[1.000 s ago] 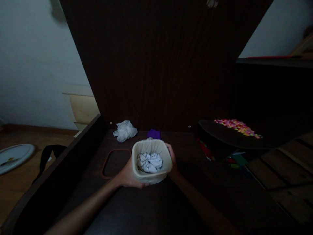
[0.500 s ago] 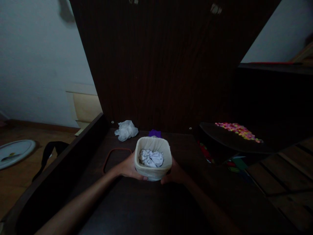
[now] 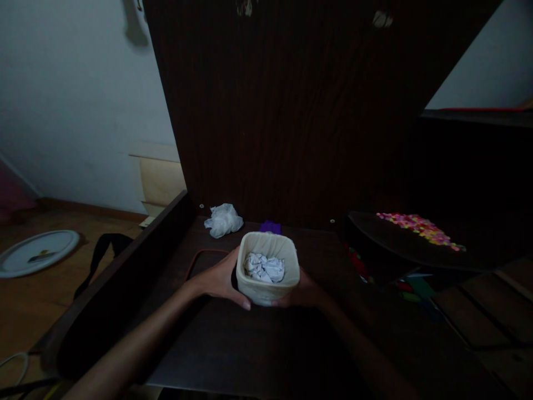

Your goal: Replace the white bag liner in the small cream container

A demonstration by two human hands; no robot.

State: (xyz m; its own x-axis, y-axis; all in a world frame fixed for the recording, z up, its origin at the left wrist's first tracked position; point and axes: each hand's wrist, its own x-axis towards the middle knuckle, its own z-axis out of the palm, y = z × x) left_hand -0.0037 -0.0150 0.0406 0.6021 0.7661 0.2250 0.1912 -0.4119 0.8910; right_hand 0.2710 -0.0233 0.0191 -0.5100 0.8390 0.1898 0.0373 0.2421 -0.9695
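Observation:
A cream-coloured, rounded-square container (image 3: pixel 266 293) stands upright between my hands over the dark table. Crumpled white paper (image 3: pixel 265 269) lies inside it. My left hand (image 3: pixel 221 278) is at its left side, with a dark gap between palm and wall and the thumb near the front. On the right side, my right hand (image 3: pixel 300 290) grips the container, its fingers partly hidden. Just behind the container is a purple item (image 3: pixel 270 226), and a crumpled whitish plastic bag (image 3: pixel 224 220) lies behind and to the left. A thin reddish-brown frame (image 3: pixel 199 254) lies beside my left hand.
A dark raised edge (image 3: pixel 137 244) bounds the table's left side, and a tall dark panel (image 3: pixel 275 111) rises behind. On the right, a curved shelf (image 3: pixel 383 239) bears pink and yellow pieces (image 3: pixel 420 226). A pale oval tray (image 3: pixel 62 244) lies at the far left.
The whole view has shifted, moving things slightly right in the picture. My left palm has come slightly away from the container's wall, while my right hand remains on it.

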